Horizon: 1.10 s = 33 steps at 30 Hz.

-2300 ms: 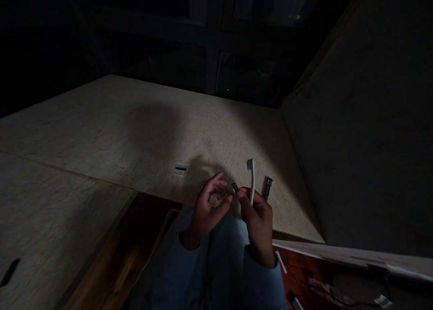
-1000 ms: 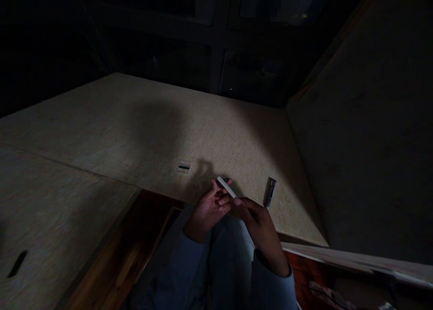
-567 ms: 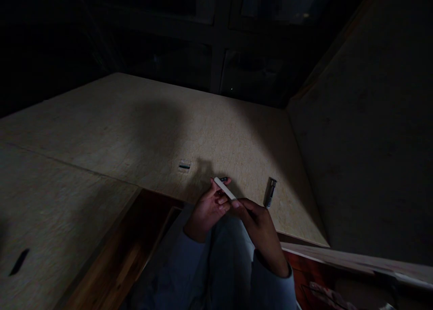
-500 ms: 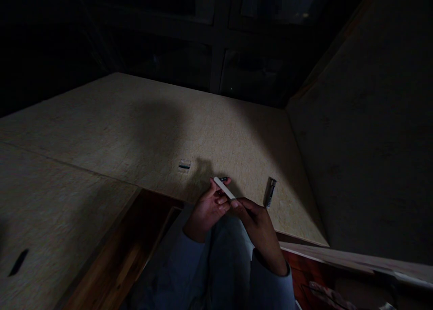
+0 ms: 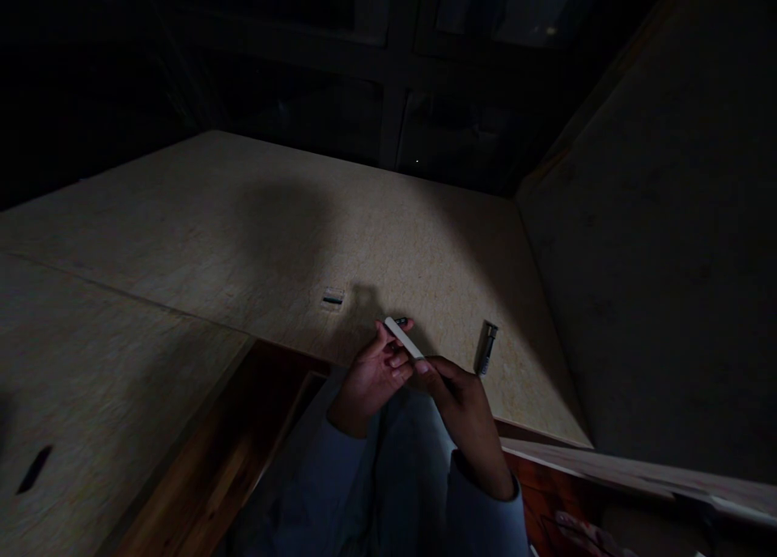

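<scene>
Head camera: my right hand (image 5: 464,399) grips a white stick (image 5: 403,338), its far end slanting up to my left hand (image 5: 373,371), at the front of the table (image 5: 394,233). Left fingertips pinch a small black piece (image 5: 401,321) just behind that end, and I cannot tell whether the two touch. One clear case (image 5: 332,299) lies left of my hands, a dark tube (image 5: 487,350) right of them

black piece (image 5: 401,321) now in left hand (image 5: 371,376); toothbrush (image 5: 405,339) tilted leftward

Long, dull-blue sleeves (image 5: 487,504) have dark-edged openings, and the bluish legwear (image 5: 411,452) is paler where lit.
</scene>
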### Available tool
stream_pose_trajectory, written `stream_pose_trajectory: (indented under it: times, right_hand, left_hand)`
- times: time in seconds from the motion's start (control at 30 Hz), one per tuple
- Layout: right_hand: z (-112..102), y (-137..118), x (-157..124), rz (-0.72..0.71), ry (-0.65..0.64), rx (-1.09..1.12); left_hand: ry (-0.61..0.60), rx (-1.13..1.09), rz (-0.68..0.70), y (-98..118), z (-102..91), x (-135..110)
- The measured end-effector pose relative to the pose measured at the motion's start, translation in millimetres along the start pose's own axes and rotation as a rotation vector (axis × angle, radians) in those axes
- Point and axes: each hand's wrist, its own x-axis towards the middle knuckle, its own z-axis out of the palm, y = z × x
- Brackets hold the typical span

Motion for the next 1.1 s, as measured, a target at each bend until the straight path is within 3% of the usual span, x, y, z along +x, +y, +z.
stream_pose_trajectory:
  times: [0.2,0.3,0.47,0.73,0.8,0.97,1.1]
  right_hand:
    - [-3.3,4.3,-0.3,0.023,0.148,-0.045]
    - [-2.8,0.9,-1.8,0.011,0.132,-0.039]
    - [3.4,-2.2,-1.1,-0.014,-0.024,0.027]
    - [-5.7,3.4,-0.1,0.057,0.142,-0.030]
    - [-5.7,-0.1,-0.9,0.037,0.140,-0.031]
    - [0.3,-3.6,-1.1,-0.035,-0.018,0.041]
    - [-2.2,3.2,-0.2,0.021,0.080,0.001]
  left_hand:
    - [-0.156,-0.051,-0.021,-0.8,-4.2,2.7]
    - [-0.130,-0.024,-0.015,-1.6,-5.0,2.7]
    - [0.009,0.079,0.028,-0.1,-1.1,-1.1]
    - [-0.168,0.038,0.011,-1.5,-5.9,1.6]
    - [-0.155,0.037,0.013,-1.4,-6.0,1.0]
    - [-0.028,0.085,0.023,0.4,-2.3,-2.1]
    - [-0.091,0.048,0.028,0.1,0.3,-2.8]
